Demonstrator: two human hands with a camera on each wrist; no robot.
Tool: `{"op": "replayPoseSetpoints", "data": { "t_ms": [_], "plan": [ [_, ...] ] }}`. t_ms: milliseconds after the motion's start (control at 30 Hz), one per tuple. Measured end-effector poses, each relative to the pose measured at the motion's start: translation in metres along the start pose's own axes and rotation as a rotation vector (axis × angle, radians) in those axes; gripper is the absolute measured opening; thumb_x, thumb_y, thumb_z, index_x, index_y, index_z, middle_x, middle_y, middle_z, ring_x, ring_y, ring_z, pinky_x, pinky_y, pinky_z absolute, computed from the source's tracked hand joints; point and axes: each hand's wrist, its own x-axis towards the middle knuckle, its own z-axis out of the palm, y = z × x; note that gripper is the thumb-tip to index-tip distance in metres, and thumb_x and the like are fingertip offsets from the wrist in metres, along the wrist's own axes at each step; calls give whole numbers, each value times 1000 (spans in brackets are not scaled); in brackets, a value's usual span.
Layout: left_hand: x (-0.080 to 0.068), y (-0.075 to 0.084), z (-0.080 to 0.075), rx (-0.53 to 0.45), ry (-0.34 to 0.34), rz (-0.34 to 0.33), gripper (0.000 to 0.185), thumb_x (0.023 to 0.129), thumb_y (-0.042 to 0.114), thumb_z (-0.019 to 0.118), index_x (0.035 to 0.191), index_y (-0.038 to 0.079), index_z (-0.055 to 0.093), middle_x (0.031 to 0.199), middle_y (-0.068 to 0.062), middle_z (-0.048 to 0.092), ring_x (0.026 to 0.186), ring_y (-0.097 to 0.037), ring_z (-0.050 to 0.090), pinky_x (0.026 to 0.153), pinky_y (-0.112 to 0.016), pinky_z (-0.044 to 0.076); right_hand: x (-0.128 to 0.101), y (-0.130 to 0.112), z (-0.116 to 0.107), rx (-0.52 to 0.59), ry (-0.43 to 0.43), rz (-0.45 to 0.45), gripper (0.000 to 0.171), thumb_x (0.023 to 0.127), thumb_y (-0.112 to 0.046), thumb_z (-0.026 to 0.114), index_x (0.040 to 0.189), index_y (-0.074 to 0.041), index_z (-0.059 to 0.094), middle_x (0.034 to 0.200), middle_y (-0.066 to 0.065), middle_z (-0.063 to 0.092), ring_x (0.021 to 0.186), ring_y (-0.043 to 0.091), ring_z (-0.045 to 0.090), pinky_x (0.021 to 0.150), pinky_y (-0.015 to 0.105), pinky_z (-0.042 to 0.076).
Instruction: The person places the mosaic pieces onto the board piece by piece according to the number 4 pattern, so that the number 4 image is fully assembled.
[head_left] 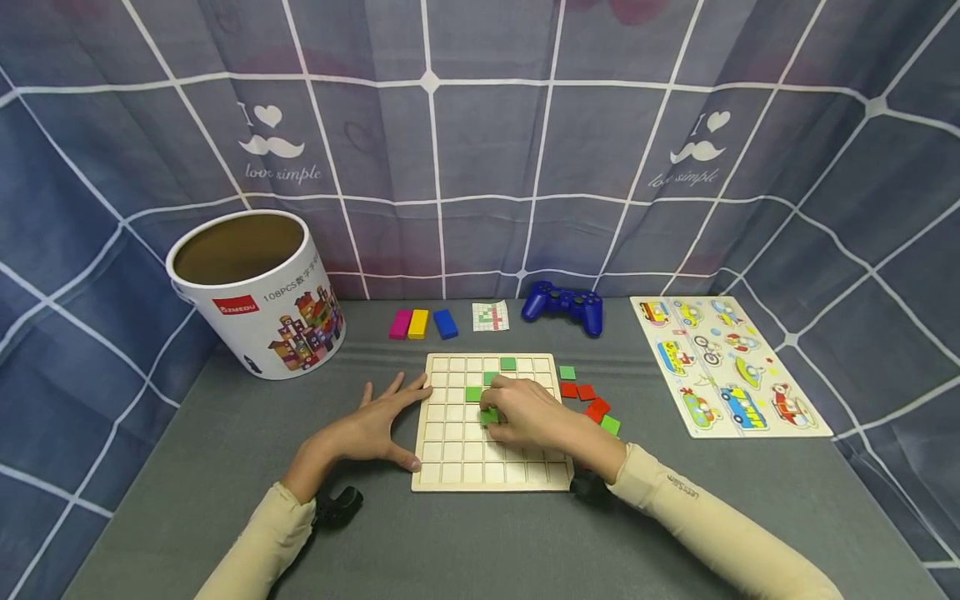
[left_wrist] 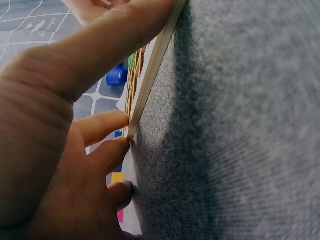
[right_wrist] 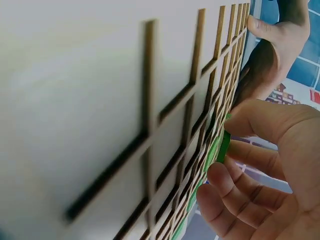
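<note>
A green tile point(head_left: 489, 415) is pinched by the right hand point(head_left: 528, 414) over the grid board point(head_left: 450, 467). The board's left edge is steadied by the left hand point(head_left: 375, 429), fingers flat & spread, on the counter point(head_left: 480, 542).

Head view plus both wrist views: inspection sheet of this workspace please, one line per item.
Surface: grey felt-like tabletop, flat.
Job's things: pale wooden grid board holding green square tiles; one green square tile pinched over the board.
Clutter: loose red and green tiles right of the board; white cardboard tub; pink, yellow and blue blocks; small pattern card; blue game controller; vehicle puzzle board.
Hands: left hand flat, fingers against the board's left edge; right hand pinches the tile.
Cables: nothing seen.
Surroundings: blue grid-patterned cloth backdrop on three sides.
</note>
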Motion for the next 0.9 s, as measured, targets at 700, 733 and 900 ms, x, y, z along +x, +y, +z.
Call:
{"op": "replayPoseSetpoints", "data": {
  "t_ms": [700, 733, 900],
  "plan": [
    [-1, 2, 0, 7, 12, 19, 115, 66, 51, 90, 158, 16, 32, 167, -6, 13, 151, -40, -2, 107, -74, -11, 45, -16, 17, -49, -19, -24, 6, 84, -15, 75, 89, -15, 72, 77, -7, 50, 61, 7, 45, 52, 21, 38],
    [-1, 1, 0, 6, 11, 16, 115, 66, 51, 90, 158, 16, 32, 167, -6, 13, 151, -40, -2, 107, -74, -11, 46, -16, 17, -43, -25, -20, 6, 84, -15, 75, 89, -15, 72, 77, -8, 50, 61, 7, 45, 53, 21, 38],
    [-1, 1, 1, 7, 12, 2, 115, 65, 51, 91, 158, 17, 32, 167, -5, 13, 151, -39, -2, 107, -74, -10, 50, -19, 19, -30, -44, -11, 6, 85, -16, 76, 90, -14, 73, 78, -8, 51, 63, 7, 47, 54, 21, 40]
  ]
}}
